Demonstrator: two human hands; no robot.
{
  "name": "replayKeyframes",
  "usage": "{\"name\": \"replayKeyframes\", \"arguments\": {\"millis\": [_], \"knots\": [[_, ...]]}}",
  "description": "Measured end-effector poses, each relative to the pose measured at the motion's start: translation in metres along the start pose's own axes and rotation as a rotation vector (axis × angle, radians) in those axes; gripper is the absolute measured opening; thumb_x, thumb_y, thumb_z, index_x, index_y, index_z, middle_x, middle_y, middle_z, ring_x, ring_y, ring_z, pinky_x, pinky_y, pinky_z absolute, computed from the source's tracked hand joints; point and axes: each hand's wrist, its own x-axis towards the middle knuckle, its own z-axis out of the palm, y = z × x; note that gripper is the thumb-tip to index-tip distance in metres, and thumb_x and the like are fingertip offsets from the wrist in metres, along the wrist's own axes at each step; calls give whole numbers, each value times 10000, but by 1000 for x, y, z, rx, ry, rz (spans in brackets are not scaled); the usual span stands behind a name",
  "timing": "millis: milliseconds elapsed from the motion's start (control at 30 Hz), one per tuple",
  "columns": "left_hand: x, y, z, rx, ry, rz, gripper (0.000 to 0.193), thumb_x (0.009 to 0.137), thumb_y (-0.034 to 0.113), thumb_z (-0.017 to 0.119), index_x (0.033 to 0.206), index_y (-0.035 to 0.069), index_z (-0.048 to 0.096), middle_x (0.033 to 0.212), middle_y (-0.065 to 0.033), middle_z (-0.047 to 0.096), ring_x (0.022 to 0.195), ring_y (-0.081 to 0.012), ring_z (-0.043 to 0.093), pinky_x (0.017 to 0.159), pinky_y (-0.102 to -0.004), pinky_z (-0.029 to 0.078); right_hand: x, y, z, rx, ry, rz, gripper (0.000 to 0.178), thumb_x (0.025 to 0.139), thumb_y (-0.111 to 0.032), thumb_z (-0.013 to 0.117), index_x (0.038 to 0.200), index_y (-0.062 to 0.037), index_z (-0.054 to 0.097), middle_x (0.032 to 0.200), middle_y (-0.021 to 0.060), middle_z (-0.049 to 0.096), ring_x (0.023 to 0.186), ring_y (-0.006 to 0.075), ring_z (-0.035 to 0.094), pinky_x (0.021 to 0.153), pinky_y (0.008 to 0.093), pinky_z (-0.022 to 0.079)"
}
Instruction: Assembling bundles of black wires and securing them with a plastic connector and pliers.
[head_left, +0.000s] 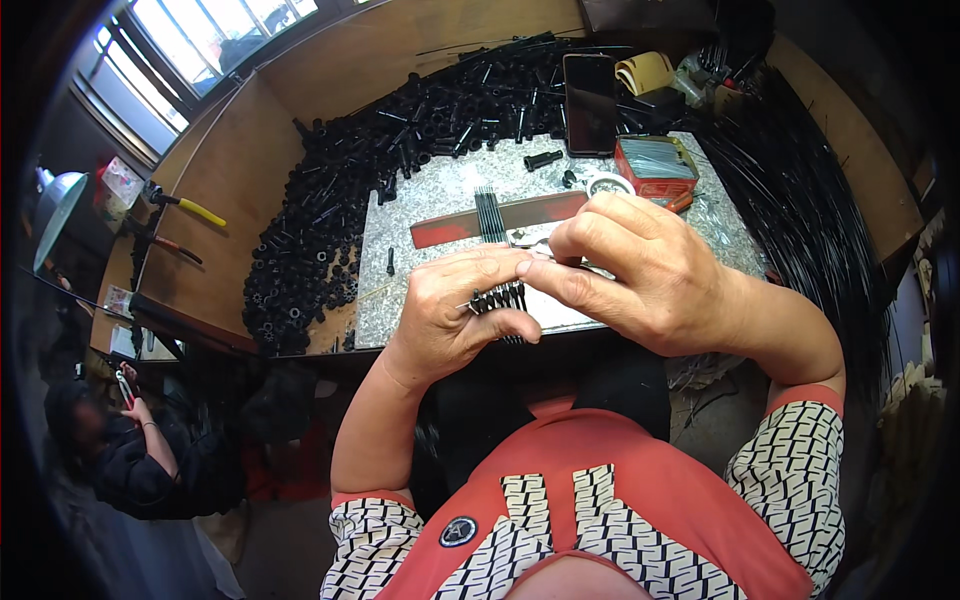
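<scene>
Black slender pieces (500,298) sit, in the head view, clamped between the thumb and fingers of the left hand (445,300); the right hand (655,270) bends close beside, its fingertips at the left fingers; whether they pinch anything, I cannot tell; beyond are a red-and-grey strip (445,230), a dark phone (590,110) and a red box (665,188).

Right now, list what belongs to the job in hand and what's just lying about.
Belongs, judging by the hands:
dark slender parts, in the left hand
thin black rods just beyond it, probably

Apparently just lying about:
phone
yellow-handled tool, far left
</scene>
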Motion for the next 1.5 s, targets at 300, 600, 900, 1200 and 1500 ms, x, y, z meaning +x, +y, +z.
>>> {"name": "replayKeyframes", "arguments": {"millis": [300, 600, 900, 1200, 1500], "knots": [[-11, -4, -9, -464, 93, -177, 369, 722, 190, 773, 1006, -26, 676, 1054, -188, 670, 1022, -276, 643, 896, -342, 490, -3, 2, 0, -17, 12, 38, 361, 698, -65, 642, 1052, 5, 635, 803, 84, 517, 650, 193, 503, 525, 297, 416], [-9, 0, -5, -295, 145, -144, 267, 731, 122, 757, 947, -22, 695, 985, -169, 693, 963, -278, 668, 887, -365, 502, -4, -1, -3, -61, 8, 51, 367, 695, -68, 642, 1058, -18, 648, 776, 72, 504, 631, 181, 502, 510, 285, 420], [-7, -5, -4, -109, 70, -61, 304, 696, 175, 773, 949, 21, 707, 931, -109, 709, 929, -269, 679, 882, -381, 503, 0, 3, 3, 216, 25, 162, 390, 703, -34, 709, 1085, -7, 631, 809, 97, 537, 677, 216, 552, 564, 309, 471], [-22, -4, 12, -240, -4, -302, 383, 696, 153, 792, 1030, 13, 666, 971, -137, 681, 901, -260, 668, 788, -326, 512, 27, -1, 5, 369, -40, 200, 365, 717, -154, 761, 1047, -43, 649, 824, 120, 530, 706, 248, 562, 589, 325, 461], [-83, -53, 50, 377, -516, -255, 839, 643, 496, 761, 1282, 28, 487, 1393, -187, 381, 1366, -373, 246, 1082, -500, 265, 38, -4, 8, 512, -102, 249, 194, 718, -10, 747, 892, -19, 663, 757, 91, 585, 642, 218, 585, 544, 304, 469]]}}
